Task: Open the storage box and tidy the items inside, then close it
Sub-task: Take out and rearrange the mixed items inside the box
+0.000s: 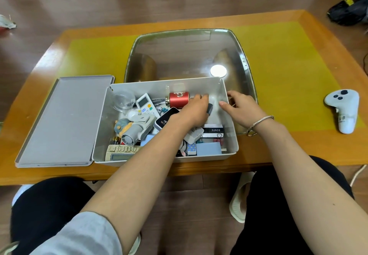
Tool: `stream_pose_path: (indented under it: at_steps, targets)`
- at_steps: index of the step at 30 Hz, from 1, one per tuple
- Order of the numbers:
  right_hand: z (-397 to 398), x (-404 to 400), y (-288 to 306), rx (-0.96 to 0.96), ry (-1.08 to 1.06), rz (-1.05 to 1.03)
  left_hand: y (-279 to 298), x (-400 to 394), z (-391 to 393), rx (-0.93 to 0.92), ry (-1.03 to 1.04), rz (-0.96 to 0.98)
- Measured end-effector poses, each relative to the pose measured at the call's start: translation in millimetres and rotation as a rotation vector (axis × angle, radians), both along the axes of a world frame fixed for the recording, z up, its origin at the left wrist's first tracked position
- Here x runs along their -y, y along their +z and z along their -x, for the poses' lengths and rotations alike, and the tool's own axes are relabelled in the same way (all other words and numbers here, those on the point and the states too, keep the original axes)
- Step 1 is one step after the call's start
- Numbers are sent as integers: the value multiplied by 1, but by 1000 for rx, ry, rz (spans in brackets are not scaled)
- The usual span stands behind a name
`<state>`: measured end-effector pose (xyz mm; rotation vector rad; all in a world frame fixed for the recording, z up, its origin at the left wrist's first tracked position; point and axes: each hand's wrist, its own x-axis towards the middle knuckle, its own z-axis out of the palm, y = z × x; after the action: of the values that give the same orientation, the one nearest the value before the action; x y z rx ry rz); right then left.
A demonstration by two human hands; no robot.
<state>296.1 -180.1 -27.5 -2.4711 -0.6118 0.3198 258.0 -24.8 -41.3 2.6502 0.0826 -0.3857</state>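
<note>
The white storage box (163, 160) stands open on the table, and its grey lid (59, 121) lies flat to its left. Inside are a red cylinder (178, 99), a white remote (146, 104), a clear cup (124, 100), a grey handheld fan (137, 129), a beige calculator (121, 152), a blue pad (211, 148) and several small items. My left hand (194, 111) reaches into the back right of the box and grips a small dark grey object (210, 108). My right hand (242, 110) holds the box's right wall, thumb inside, fingers over the rim.
A large clear domed tray (189, 55) lies on the yellow mat behind the box. A white game controller (343, 109) sits at the table's right. A black bag (348, 11) lies on the floor at the far right. My knees are under the table's front edge.
</note>
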Motion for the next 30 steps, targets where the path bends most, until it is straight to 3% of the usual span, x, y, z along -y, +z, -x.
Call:
stream_pose_path:
  at_steps: [11, 19, 30]
  targets:
    - [-3, 3, 7, -30, 21, -32, 0, 6, 19, -105, -121, -160]
    - [-3, 1, 8, -22, 11, -8, 3, 12, 28, -47, -217, -273]
    - [-3, -3, 8, -28, -16, -1, 2, 10, 29, -66, -97, -381]
